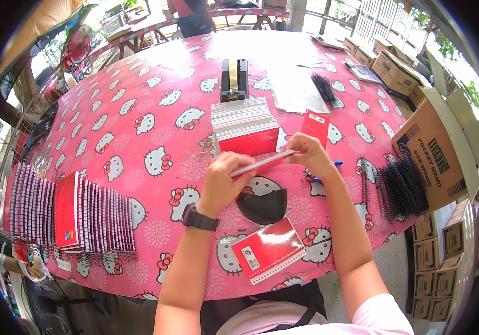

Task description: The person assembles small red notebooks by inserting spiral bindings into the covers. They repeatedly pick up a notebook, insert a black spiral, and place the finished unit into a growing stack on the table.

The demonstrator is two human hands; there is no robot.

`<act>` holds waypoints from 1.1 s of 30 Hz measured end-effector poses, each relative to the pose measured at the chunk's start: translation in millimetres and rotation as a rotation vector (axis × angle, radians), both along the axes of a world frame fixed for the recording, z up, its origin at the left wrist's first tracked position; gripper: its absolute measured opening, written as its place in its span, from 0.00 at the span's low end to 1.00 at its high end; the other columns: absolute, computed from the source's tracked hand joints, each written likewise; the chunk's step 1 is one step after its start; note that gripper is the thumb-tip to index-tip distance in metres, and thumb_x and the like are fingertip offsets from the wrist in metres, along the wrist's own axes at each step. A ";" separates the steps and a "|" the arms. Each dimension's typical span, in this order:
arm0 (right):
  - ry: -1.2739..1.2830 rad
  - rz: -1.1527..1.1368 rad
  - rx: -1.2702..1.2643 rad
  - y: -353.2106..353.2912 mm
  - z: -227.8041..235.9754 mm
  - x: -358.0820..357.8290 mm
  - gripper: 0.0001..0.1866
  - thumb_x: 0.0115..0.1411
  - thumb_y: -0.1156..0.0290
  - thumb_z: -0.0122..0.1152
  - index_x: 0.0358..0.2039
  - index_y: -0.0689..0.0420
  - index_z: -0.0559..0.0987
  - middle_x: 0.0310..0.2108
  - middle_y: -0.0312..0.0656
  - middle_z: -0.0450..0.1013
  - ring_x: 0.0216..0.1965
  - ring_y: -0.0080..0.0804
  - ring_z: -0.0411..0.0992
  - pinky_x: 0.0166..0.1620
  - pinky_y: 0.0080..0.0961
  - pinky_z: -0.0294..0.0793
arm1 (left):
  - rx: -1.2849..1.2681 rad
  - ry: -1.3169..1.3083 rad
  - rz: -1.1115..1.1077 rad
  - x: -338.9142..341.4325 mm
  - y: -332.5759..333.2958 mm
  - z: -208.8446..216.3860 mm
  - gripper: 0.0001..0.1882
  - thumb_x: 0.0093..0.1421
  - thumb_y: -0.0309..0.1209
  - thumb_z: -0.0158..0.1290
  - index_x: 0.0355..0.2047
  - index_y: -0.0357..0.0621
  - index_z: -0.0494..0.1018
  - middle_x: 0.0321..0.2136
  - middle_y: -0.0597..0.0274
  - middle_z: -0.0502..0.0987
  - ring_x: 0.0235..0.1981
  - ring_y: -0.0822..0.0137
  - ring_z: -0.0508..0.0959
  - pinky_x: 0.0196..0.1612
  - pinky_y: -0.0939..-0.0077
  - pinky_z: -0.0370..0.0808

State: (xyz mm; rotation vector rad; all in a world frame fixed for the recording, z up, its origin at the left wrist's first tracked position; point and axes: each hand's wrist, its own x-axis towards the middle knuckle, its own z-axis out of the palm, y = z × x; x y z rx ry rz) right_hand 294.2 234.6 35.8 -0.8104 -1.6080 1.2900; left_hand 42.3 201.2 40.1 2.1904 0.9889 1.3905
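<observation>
My left hand [225, 180], with a black watch on its wrist, grips one end of a thin memo pad [261, 163]. The pad is seen edge-on, its white pages toward me. At its other end, the fingers of my right hand [307, 153] are closed on it. Just beyond my hands stands a stack of unbound pads [245, 120] with a red cover facing me. A red pad with punched holes [270, 250] lies flat between my forearms. Above it is a black, roughly half-round piece [263, 206]. Part of a blue pen [337, 163] shows beside my right wrist.
Rows of spiral-bound red notebooks [72, 215] stand at the left. Black plastic spirals [402, 187] are heaped at the right beside a cardboard box [434, 151]. A tape dispenser [234, 82] sits behind the stack. Another red pad [314, 125] lies near a white sheet [292, 92].
</observation>
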 end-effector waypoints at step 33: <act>-0.010 -0.398 0.103 -44.3 -2.3 -18.1 0.13 0.57 0.82 0.45 0.40 0.63 0.77 0.35 0.35 0.75 0.37 0.16 0.70 0.43 0.16 0.67 | -0.209 -0.276 0.013 -8.8 11.1 -21.2 0.30 0.42 0.21 0.67 0.47 0.42 0.71 0.45 0.61 0.74 0.36 0.70 0.77 0.40 0.76 0.75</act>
